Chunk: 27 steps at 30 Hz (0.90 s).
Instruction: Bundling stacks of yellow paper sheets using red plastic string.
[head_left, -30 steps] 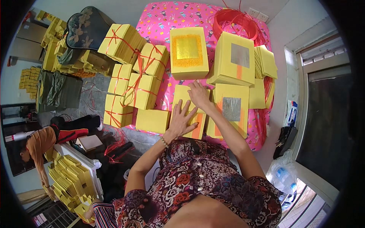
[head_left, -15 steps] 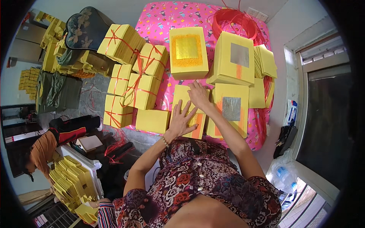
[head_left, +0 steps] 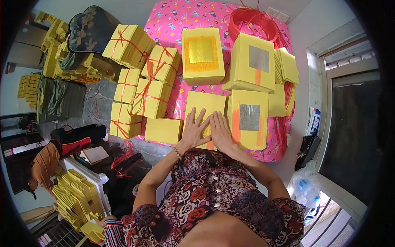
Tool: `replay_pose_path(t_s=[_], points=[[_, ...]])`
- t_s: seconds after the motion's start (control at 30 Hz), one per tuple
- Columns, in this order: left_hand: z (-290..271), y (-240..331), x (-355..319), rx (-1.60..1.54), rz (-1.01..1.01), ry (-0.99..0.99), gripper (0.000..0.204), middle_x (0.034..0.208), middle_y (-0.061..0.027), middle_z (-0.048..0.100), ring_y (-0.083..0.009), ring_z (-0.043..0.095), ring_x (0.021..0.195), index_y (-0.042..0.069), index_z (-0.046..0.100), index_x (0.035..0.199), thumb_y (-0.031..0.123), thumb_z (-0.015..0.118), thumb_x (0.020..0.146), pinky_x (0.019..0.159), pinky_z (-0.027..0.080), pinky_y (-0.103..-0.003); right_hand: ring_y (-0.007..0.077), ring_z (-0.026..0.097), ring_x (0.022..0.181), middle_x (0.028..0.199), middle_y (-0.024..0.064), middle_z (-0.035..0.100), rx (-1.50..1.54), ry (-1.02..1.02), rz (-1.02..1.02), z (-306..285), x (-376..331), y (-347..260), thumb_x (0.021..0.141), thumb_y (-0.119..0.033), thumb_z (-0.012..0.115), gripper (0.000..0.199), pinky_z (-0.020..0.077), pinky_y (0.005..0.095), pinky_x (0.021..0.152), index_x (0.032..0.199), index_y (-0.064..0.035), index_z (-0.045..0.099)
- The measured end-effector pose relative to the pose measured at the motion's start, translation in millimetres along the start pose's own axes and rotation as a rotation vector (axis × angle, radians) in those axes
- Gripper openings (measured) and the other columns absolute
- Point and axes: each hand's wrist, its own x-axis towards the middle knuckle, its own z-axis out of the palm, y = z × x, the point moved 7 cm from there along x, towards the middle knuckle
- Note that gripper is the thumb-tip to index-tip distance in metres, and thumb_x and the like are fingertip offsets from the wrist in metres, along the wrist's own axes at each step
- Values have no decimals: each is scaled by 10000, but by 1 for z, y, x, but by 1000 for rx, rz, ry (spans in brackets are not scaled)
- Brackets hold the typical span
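Both of my hands lie flat on a stack of yellow paper sheets (head_left: 205, 99) at the near edge of the pink-covered table. My left hand (head_left: 196, 129) has its fingers spread. Close beside it, my right hand (head_left: 221, 132) rests with straight fingers held together. A gold patch and an orange stripe show partly between and below the hands; the rest of the top sheet's middle is covered. Just right of my right hand is a stack with a silver foil square (head_left: 249, 117). Beyond my hands stands a stack with a gold foil square (head_left: 200, 51).
Bundles of yellow paper tied with red ribbon (head_left: 151, 98) stand to the left, beside a loose yellow block (head_left: 163, 131). Another silver-topped stack (head_left: 259, 57) and a red ribbon coil (head_left: 253, 24) are at the far right. A co-worker (head_left: 46, 164) is near more yellow paper (head_left: 80, 193).
My right hand has come back from the far edge of the stack toward me and now lies flat beside the left. My left hand stays on the paper.
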Motion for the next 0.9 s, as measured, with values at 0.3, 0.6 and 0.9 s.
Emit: replay_pose_path(t_s=[0.3,0.6,0.9], points=[[-5,-6,-3,-21,-18,-76,926,1555,-182,238,-450,129,1438,10,279,1485,554,591,804,1156,173,-548,406,-5,1468,1560,286,71,-77,-218,18,9,-4,-2,803,-362,665,975,30,484,1199,1469,122,143],[-17,-32,-27,30,-56,-59,898,1557,-218,209,-410,161,1446,106,261,1515,587,564,821,1166,168,-505,432,-41,1460,1552,315,15,46,-262,41,1,-4,-9,735,-584,706,1193,13,516,1187,1481,111,85],[-6,-40,-31,59,-119,-95,879,1575,-219,154,-396,115,1462,146,250,1526,592,546,830,1148,116,-583,478,-39,1445,1545,338,-5,30,-215,14,10,-5,-11,781,-648,628,1070,30,600,1151,1538,-66,144]])
